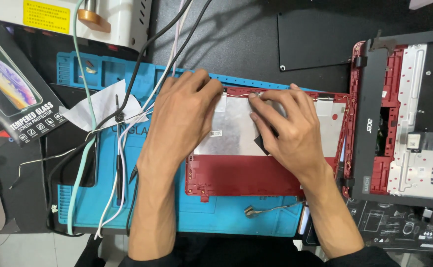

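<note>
Left hand (pixel 184 116) laid palm down on the upper left corner of the red plastic laptop lid shell (pixel 236 175), fingers curled over its top edge; grip pressing flat, grasping nothing. Right hand (pixel 288 126) flat on the silvery foil-backed display panel (pixel 234 128) seated inside that shell, fingertips (pixel 254 97) touching the thin wire along the top edge; grip likewise released, nothing clenched. A small black square tab (pixel 262 144) just under the right palm. Shell resting on a blue silicone repair mat (pixel 221 217) in the middle of the dark tabletop (pixel 241 39). A short loose cable with a metal connector (pixel 263 210) lying on the mat below the shell. Bundle of black, white and mint-green cables (pixel 122 113) crossing the mat at left. Red and black laptop base with bare metal frame (pixel 404 118) just beside the shell at right. Boxed screen protector (pixel 13 84) at far left.
</note>
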